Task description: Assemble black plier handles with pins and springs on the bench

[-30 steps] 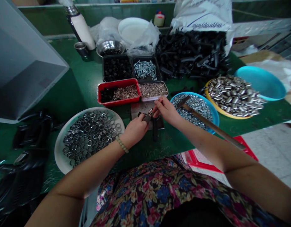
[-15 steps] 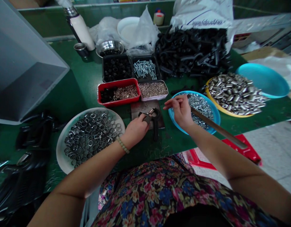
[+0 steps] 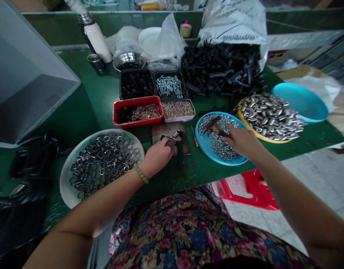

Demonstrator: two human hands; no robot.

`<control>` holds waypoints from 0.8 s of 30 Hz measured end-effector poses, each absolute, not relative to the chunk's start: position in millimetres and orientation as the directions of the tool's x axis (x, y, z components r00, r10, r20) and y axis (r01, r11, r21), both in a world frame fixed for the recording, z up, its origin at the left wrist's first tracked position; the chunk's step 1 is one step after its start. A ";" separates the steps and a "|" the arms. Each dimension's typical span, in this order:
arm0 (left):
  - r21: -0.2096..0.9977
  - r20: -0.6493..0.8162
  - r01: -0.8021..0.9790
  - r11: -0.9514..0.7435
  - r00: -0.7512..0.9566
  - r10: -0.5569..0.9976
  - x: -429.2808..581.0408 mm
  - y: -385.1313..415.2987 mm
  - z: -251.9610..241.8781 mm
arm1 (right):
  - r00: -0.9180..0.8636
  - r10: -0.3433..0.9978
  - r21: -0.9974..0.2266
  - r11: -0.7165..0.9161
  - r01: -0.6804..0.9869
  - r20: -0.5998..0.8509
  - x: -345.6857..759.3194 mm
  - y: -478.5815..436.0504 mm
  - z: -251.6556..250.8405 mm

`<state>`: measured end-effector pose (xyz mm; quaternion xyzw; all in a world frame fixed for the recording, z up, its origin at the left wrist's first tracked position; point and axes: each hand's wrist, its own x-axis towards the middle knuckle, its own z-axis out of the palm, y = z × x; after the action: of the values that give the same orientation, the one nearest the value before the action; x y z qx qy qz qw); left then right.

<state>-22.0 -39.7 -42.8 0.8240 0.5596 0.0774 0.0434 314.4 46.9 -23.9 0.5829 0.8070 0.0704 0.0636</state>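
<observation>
I'm gripping hammer [image 3: 213, 126] handle in right hand [image 3: 240, 140] — likely stiff, head-heavy, best held far back; left hand [image 3: 157, 157] is pinching black part [image 3: 180, 150] — probably light, smooth.

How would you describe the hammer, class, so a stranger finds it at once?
On the green table, find the nearer blue tray. Over its small silvery parts, the right hand grips the hammer, whose dark head and brown handle set it apart from them.
</observation>
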 end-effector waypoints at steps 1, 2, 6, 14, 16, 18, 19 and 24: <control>0.163 0.079 0.917 -0.364 0.356 0.931 -22.0 -39.9 -42.5 | -0.344 0.938 0.200 0.347 0.916 -0.049 312.8 45.8 -24.4; 0.169 0.079 0.917 -0.361 0.352 0.933 -22.0 -40.0 -42.3 | -0.348 0.935 0.210 0.354 0.911 -0.065 309.8 43.2 -25.0; 0.183 0.080 0.908 -0.377 0.368 0.926 -22.9 -39.6 -42.8 | -0.261 0.965 0.172 0.258 0.951 -0.003 289.2 19.7 -22.2; 0.191 0.078 0.901 -0.388 0.381 0.921 -25.1 -39.5 -46.3 | -0.359 0.931 -0.403 0.356 0.843 0.071 214.1 -18.0 8.9; 0.197 0.083 0.895 -0.401 0.393 0.916 -25.1 -39.9 -46.7 | -0.343 0.929 -0.447 0.368 0.815 0.139 203.6 -15.3 12.0; 0.194 0.088 0.891 -0.411 0.402 0.911 -25.1 -40.1 -46.7 | -0.374 0.920 -0.442 0.386 0.809 0.119 198.9 -10.9 11.9; 0.191 0.090 0.890 -0.413 0.404 0.911 -25.2 -40.2 -46.4 | -0.403 0.912 -0.428 0.396 0.812 0.080 198.2 -9.0 11.2; 0.179 0.091 0.886 -0.429 0.419 0.903 -26.2 -39.7 -45.1 | -0.352 0.926 -0.458 0.373 0.807 0.134 199.0 -7.9 8.2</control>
<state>-26.2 -39.7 -45.1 0.8407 0.5320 0.0865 0.0516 199.0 -7.9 8.2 0.5373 0.8067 -0.1583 -0.1885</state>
